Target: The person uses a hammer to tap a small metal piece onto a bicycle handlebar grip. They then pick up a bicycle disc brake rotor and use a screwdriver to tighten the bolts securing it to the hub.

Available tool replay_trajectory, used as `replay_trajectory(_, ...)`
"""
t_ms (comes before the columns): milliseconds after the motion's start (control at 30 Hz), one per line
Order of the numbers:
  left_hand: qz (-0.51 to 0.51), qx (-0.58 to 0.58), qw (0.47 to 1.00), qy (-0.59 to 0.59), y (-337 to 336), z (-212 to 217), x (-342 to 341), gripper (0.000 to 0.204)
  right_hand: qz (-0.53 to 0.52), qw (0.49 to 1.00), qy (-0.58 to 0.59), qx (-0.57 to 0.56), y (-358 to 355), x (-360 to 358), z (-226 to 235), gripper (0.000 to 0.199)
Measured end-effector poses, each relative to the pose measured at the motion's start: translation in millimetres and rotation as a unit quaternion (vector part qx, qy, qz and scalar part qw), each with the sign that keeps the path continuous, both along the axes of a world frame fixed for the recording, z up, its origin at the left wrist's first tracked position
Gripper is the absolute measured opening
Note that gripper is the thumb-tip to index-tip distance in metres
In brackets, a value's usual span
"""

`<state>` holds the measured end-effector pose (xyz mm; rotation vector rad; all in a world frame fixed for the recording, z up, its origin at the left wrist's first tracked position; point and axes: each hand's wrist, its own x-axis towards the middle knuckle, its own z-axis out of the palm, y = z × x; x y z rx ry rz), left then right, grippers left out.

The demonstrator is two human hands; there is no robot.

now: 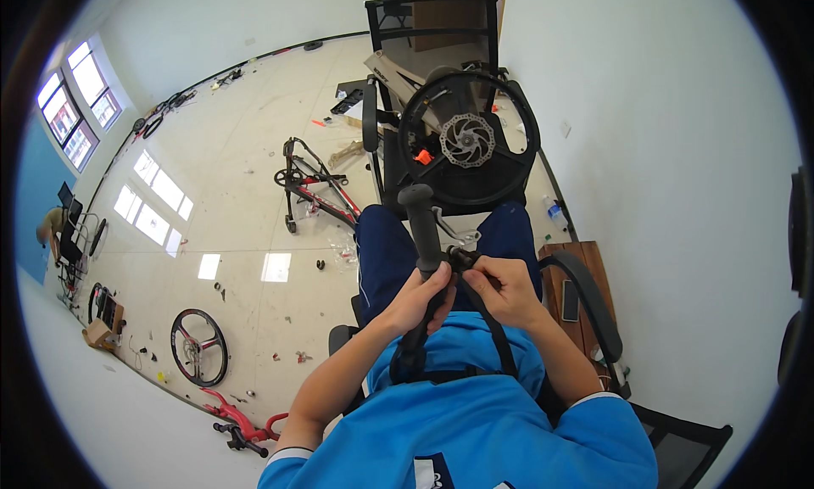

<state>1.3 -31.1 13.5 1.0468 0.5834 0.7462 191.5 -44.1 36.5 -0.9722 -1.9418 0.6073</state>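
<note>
Thumb and fingers of the left hand (415, 301) are closed round a black handlebar (433, 260), just below its rubber sleeve (420, 222). The right hand (509, 292) has its grip pressed together beside it, thumb and curled forefinger pinching at a black lever clamp (461, 257); the exact contact between the fingertips is hidden. From the clamp a silvery brake lever (456, 232) points forward. The bar stands lengthwise over the lap, between the thighs in dark blue trousers (383, 243), its near end by the waist of the blue shirt (475, 417). Just ahead, a wheel (412, 137) with a brake disc (467, 141) lies on a black chair (403, 180). On the floor (254, 192), left of the knees, lies a black and red bicycle frame (320, 182); farther left are a spoked wheel (223, 346) and a red frame part (242, 421). To the right, a phone (570, 301) rests on a brown wooden surface (596, 277).
</note>
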Motion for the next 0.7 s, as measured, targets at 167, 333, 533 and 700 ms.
replay_trajectory(167,0.06,0.062,0.994,0.069,-1.6,-2.2,0.9,0.047,-0.047,0.994,-0.008,0.097,-2.3,-12.3,-0.5,0.023)
replay_trajectory(333,0.052,-0.104,0.989,-0.086,22.6,0.2,-24.4,0.06,-0.005,0.999,0.049,0.013,-19.6,-5.2,14.0,0.028)
replay_trajectory(533,0.015,-0.085,0.995,-0.041,8.4,15.2,-16.8,0.065,0.023,0.999,0.028,-0.024,7.6,-7.5,18.5,0.023)
replay_trajectory(700,0.038,-0.036,0.999,0.0,0.1,14.5,-8.2,0.059,0.019,0.998,0.053,-0.041,8.6,-16.5,10.2,0.031)
